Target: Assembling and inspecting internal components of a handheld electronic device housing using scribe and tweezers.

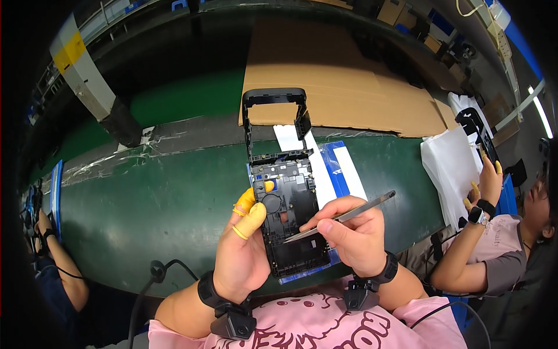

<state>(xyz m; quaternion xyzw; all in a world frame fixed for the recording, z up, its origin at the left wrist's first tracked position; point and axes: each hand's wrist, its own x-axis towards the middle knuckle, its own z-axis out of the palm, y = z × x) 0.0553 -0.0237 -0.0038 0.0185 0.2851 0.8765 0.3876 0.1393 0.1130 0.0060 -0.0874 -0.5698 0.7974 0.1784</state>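
A long black plastic frame (299,200) is held in the left hand (241,250), with an open rectangular loop (275,93) at its far end and a filled panel bearing a round disc (271,203) at its near end. Slim grey tweezers (367,206) are held slantwise in the right hand (357,238), their tips pointed leftward over the panel's lower part; contact cannot be made out.

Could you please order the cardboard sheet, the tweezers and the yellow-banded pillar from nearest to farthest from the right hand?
1. Tweezers: held in the right hand.
2. Cardboard sheet: straight ahead.
3. Yellow-banded pillar: upper left.
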